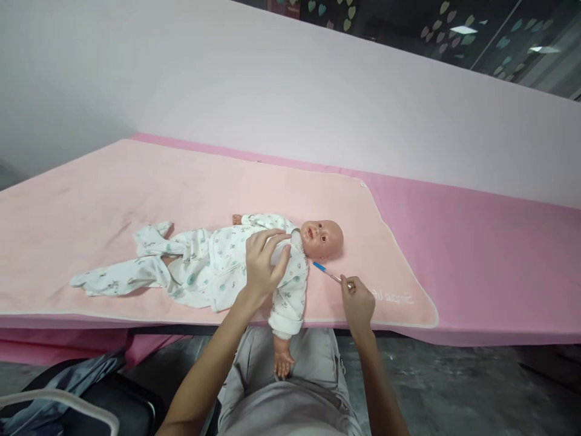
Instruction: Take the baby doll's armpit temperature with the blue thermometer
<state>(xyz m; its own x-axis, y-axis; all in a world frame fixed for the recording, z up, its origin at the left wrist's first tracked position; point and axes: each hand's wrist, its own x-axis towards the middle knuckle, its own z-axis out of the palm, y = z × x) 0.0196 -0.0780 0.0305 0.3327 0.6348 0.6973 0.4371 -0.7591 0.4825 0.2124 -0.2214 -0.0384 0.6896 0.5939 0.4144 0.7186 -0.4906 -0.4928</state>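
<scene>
A bald baby doll [227, 254] in white printed clothes lies face up, its head [327, 239] to the right. One doll arm hangs over the table's near edge onto my lap. Over the doll's chest is my left hand [265, 260], thumb and curved fingers apart. A plain pale patch shows between them; I cannot tell if it is clothing or a separate thing. Beside the doll's head, my right hand [357, 301] pinches a slim stick [332, 277] with a blue end [319, 266]. Its blue end points toward the doll's neck, and my fingers hide part of its other end.
A peach mat [204, 166] with a pale border covers much of the pink table [490, 260]. Behind it rises a white wall [290, 97] below dark glass with heart stickers. At lower left stands a black chair [122, 399] with dark cloth on it.
</scene>
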